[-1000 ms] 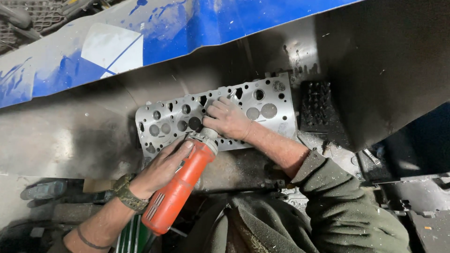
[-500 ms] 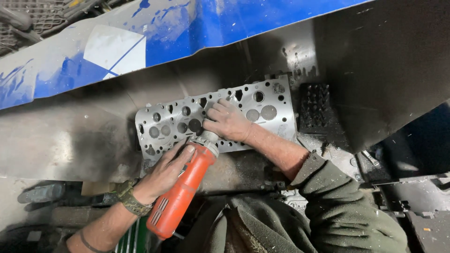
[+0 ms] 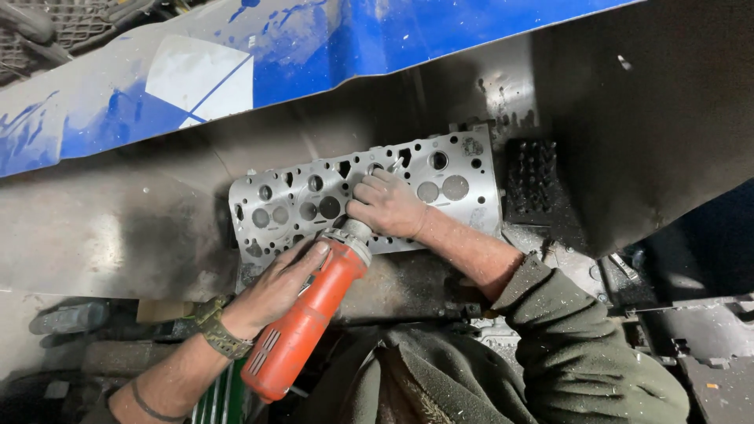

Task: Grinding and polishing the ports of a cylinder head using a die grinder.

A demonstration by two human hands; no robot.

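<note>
Closest to the camera is a green sleeve (image 3: 581, 369) on the right arm, pushed up to the elbow, and down at the bottom left the other forearm with a woven wristband (image 3: 214, 328). The left hand (image 3: 275, 286) is wrapped tight around the body of an orange grinder (image 3: 302, 330), fingers closed over the top of it near the metal collar, so it's clamped on the tool. The grinder runs at a slant from the lower left up to the near edge of a grey cylinder head (image 3: 455, 169), and its front end sits right at that edge, though I can't see the tip itself because the right hand (image 3: 389, 206) covers it. That hand lies on the head's face about midway along, fingers curled down together and pressed on the metal just above the grinder's nose; whether it grips anything under there I can't tell. The head lies flat on a dark, grimy bench (image 3: 118, 228), long side running left to right, its face full of round ports and smaller holes. Just beside its right end is a black block (image 3: 534, 177) with rows of little holes. Past all that, along the far edge of the bench, a dented blue and white panel (image 3: 314, 55) leans across the top
</note>
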